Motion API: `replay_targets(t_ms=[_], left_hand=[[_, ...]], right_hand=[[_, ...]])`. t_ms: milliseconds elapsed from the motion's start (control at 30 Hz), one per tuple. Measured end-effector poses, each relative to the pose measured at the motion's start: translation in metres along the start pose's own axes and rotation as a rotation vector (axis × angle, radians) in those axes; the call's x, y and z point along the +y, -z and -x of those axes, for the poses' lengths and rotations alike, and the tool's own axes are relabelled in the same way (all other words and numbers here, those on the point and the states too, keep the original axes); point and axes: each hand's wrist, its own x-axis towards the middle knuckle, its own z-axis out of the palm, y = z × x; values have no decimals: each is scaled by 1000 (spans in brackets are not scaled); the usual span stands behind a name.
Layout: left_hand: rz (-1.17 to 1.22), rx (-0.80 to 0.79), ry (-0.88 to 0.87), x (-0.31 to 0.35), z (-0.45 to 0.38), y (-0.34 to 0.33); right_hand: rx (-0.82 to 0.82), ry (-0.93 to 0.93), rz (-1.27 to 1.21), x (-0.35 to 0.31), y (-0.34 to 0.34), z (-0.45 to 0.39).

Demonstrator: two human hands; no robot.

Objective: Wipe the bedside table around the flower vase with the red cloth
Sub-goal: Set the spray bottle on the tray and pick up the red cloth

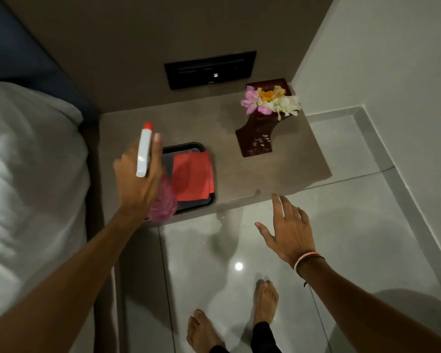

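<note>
A folded red cloth lies on a black tray at the near left of the grey bedside table. A dark red flower vase with pink, white and orange flowers stands at the table's far right. My left hand is above the tray's left side, shut on a white spray bottle with a red nozzle, whose pink body shows below the hand. My right hand hovers open, fingers spread, just off the table's near edge, holding nothing.
A bed with white bedding borders the table on the left. A black wall panel sits behind the table. A white wall closes the right side. Glossy floor tiles and my bare feet are below.
</note>
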Motion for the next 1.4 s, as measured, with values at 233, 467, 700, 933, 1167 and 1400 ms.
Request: replay_targets(t_ms=[233,467,700,933,1167,1400], left_hand=[[193,300,123,-39,-36,-3],[248,285,172,-77,-35,-17],[182,296,54,-80,-29,-16],[-351,-62,197,-103,-5,6],[-694,-378,224,-147,62,39],[-808,-449,188,-134,118,38]], right_hand=[[54,110,-48,-54,5,-41],[58,171,-261,-113,16,-91],[-47,88,-548,-150,21,-157],[-114,-137,-674,-161,5,-178],[6,-192,-901,-155,-3,-164],[-5,-243,-1580,-144,0,-120]])
